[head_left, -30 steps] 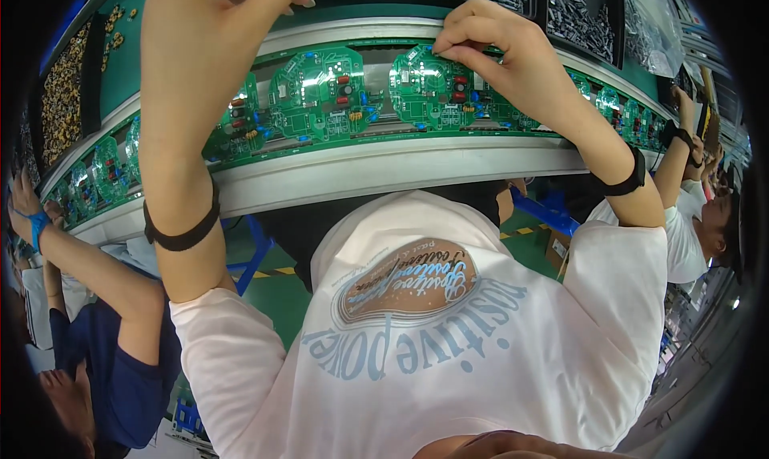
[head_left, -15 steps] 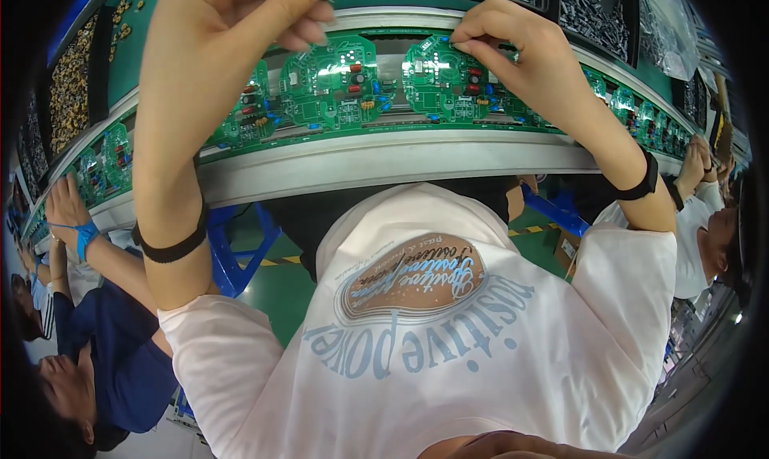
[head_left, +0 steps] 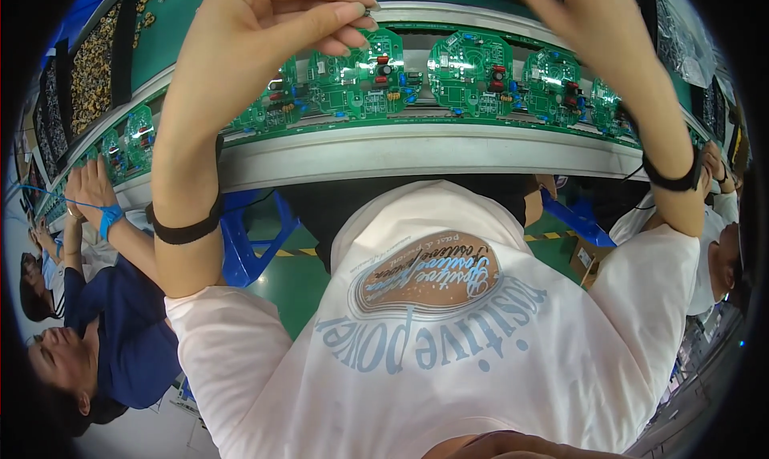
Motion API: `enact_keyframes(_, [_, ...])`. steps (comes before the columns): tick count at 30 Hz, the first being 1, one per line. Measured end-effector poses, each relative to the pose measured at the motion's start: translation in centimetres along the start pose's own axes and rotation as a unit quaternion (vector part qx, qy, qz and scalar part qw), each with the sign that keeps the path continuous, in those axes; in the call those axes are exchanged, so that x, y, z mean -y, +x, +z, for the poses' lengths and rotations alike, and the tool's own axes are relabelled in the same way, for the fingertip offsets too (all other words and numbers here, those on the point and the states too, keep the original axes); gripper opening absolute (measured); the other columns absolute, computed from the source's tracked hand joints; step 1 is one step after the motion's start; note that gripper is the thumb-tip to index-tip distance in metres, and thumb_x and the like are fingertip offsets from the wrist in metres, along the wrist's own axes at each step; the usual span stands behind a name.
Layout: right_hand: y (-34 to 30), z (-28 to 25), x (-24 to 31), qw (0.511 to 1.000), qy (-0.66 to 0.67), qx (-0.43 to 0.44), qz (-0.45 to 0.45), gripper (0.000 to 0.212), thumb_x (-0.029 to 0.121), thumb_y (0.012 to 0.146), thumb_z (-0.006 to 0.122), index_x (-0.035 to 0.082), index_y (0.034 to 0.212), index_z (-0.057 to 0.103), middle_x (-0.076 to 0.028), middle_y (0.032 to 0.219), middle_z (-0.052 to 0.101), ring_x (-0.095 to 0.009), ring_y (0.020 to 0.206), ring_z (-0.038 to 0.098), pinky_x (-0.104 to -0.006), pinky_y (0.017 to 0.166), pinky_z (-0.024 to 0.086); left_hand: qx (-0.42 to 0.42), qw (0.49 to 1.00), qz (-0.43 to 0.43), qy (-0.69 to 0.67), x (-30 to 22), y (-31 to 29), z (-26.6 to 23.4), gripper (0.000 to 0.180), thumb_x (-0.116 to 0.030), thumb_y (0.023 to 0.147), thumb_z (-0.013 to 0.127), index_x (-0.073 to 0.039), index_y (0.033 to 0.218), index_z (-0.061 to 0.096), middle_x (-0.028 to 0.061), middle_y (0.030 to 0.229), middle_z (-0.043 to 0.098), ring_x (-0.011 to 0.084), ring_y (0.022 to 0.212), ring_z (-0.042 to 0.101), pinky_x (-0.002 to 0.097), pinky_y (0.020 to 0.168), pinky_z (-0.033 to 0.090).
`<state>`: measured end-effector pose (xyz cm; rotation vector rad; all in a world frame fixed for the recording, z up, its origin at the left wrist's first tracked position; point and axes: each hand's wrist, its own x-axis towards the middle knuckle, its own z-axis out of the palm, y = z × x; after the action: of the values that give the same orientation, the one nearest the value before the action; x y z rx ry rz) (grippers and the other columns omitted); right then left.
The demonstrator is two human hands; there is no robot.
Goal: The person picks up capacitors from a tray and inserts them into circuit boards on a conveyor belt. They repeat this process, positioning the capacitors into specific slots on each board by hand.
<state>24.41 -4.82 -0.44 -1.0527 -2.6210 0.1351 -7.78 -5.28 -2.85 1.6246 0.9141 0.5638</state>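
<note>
At the top centre of the head view, the left hand (head_left: pixel 240 42) has its thumb and fingertips pinched together on a small part (head_left: pixel 368 13), just above a green circuit board (head_left: pixel 352 74); the right hand (head_left: pixel 605 26), at upper right, is blurred and cut by the edge, so I cannot tell how far open it is or whether it holds anything. A loose pinch could drop the part among the mounted pieces, and a low-hanging wrist could knock the boards out of line. They sit in a row along a pale metal rail (head_left: pixel 432 155) across the upper frame. A green tabletop (head_left: pixel 172 34) and a heap of yellowish parts (head_left: pixel 96 74) fill the upper left, with a blue stool (head_left: pixel 235 247) and green floor (head_left: pixel 300 291) below.
</note>
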Motion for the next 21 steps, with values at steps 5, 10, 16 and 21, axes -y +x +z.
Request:
enact_keyframes(5, [3.4, 0.2, -2.7, 0.980, -0.156, -0.121, -0.032, 0.038, 0.023, 0.097, 0.069, 0.000, 0.127, 0.062, -0.014, 0.096, 0.069, -0.035, 0.094, 0.069, -0.0417, 0.086, 0.055, -0.009, 0.999, 0.030, 0.025, 0.1, 0.5, 0.6, 0.022, -0.007, 0.101, 0.066, 0.003, 0.120, 0.072, 0.0124, 0.103, 0.077, 0.0151, 0.092, 0.074, 0.0237, 0.081, 0.059])
enact_keyframes(10, [5.4, 1.8, -2.9, 0.993, -0.107, -0.033, -0.022, 0.030, 0.021, 0.095, 0.070, 0.001, 0.117, 0.069, -0.015, 0.099, 0.069, -0.035, 0.100, 0.068, -0.0416, 0.090, 0.054, -0.018, 1.000, -0.020, -0.006, 0.2, -0.2, 0.7, 0.021, -0.006, 0.101, 0.066, 0.004, 0.119, 0.072, 0.0133, 0.103, 0.076, 0.0156, 0.092, 0.074, 0.0240, 0.081, 0.059])
enact_keyframes(16, [4.2, 1.3, -3.7, 0.986, -0.142, -0.084, 0.002, 0.021, 0.017, 0.094, 0.069, 0.004, 0.109, 0.074, -0.013, 0.097, 0.074, -0.032, 0.091, 0.072, -0.0414, 0.083, 0.057, -0.026, 0.999, -0.022, 0.038, 0.6, -0.5, 1.0, 0.019, -0.006, 0.101, 0.066, 0.004, 0.116, 0.073, 0.0111, 0.102, 0.077, 0.0144, 0.090, 0.074, 0.0239, 0.079, 0.058])
enact_keyframes(21, [3.6, 0.8, -4.2, 0.974, -0.156, -0.155, -0.059, 0.015, 0.016, 0.094, 0.070, 0.006, 0.103, 0.076, -0.012, 0.094, 0.076, -0.030, 0.083, 0.073, -0.0402, 0.075, 0.058, -0.048, 0.958, 0.052, 0.278, 0.3, -0.4, 1.9, 0.015, -0.004, 0.097, 0.069, 0.001, 0.110, 0.074, 0.0073, 0.100, 0.076, 0.0150, 0.085, 0.071, 0.0260, 0.075, 0.056])
